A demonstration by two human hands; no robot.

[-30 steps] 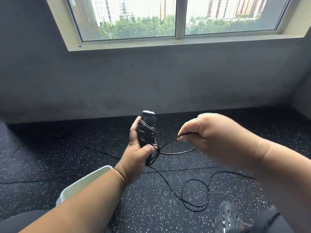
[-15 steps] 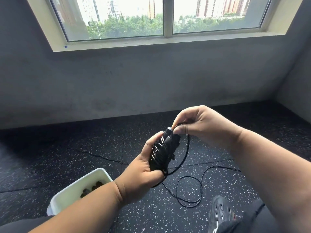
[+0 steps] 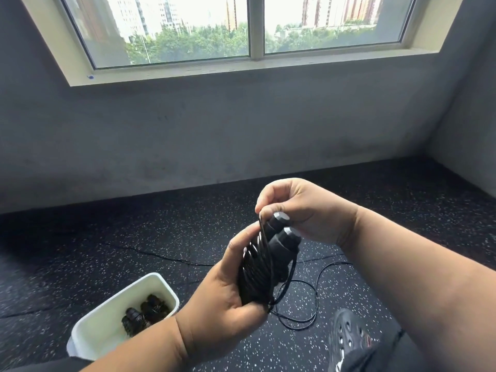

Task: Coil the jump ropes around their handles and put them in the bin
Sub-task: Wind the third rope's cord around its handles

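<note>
Jump rope handles (image 3: 279, 245): two black handles held side by side, mid-air at frame centre, caps pointing to 1 o'clock, thin black cord (image 3: 259, 267) wound in several turns around both. Left hand (image 3: 228, 294) wraps the lower half of the bundle, thumb over the turns; right hand (image 3: 298, 208) at 1 o'clock of it pinches the cord against the upper cap end. Loose tail (image 3: 316, 299) drops from the bundle's bottom and loops on the floor (image 3: 134, 237) at 5 o'clock. Handling, my read: light, handles rigid, cord thin, slick and springy, so turns will likely unwind if tension drops; best hold is across the wound middle, clamping the turns. White bin (image 3: 120, 299) sits on the floor at 8 o'clock, with coiled ropes (image 3: 146, 311) already inside. Black perforated shoe (image 3: 349, 334) at 4 o'clock. No brand, label or writing readable anywhere.
</note>
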